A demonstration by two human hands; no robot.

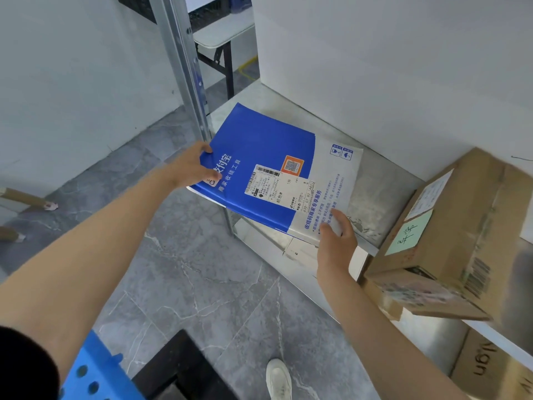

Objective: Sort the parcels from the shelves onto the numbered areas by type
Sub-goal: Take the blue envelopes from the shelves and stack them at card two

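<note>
A flat blue and white parcel envelope (pixel 268 157) with a white shipping label lies partly on the grey shelf board (pixel 383 180), its near edge sticking out past the shelf's front. My left hand (pixel 193 166) grips its left blue edge, thumb on top. My right hand (pixel 337 238) pinches its near white corner, thumb on top. A brown cardboard box (pixel 458 226) with a green note and a label stands on the shelf to the right, apart from the envelope.
A metal shelf upright (pixel 187 67) rises just left of the envelope. A white wall backs the shelf. A lower shelf holds another cardboard box (pixel 490 368). A blue perforated crate (pixel 95 370) is at bottom left on the grey tiled floor (pixel 202 284). A folding table (pixel 222 39) stands behind.
</note>
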